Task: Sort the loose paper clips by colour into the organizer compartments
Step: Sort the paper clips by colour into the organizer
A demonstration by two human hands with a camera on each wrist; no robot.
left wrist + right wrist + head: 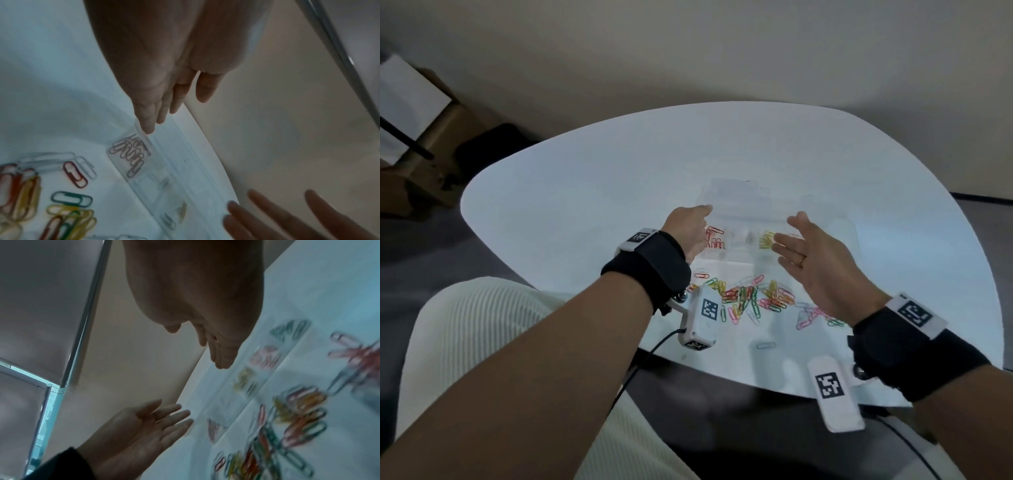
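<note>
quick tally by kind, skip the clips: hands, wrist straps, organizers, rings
hands: 2, left hand and right hand
wrist straps: 2, left strap and right strap
organizer: 1
ring: 1
total: 6

White table [585, 192], clear organizer [736, 195], red, yellow, green, pink paper clips [753, 301], black wristbands [650, 263]

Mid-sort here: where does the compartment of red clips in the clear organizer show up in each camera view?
Head: red clips at the organizer's left end, beside the left hand.
Left wrist: centre, red clips just below the left hand's fingertips.
Right wrist: blurred reddish patch low centre, by the left hand's fingertips.
Shared landmark: the loose multicoloured clip pile.
</note>
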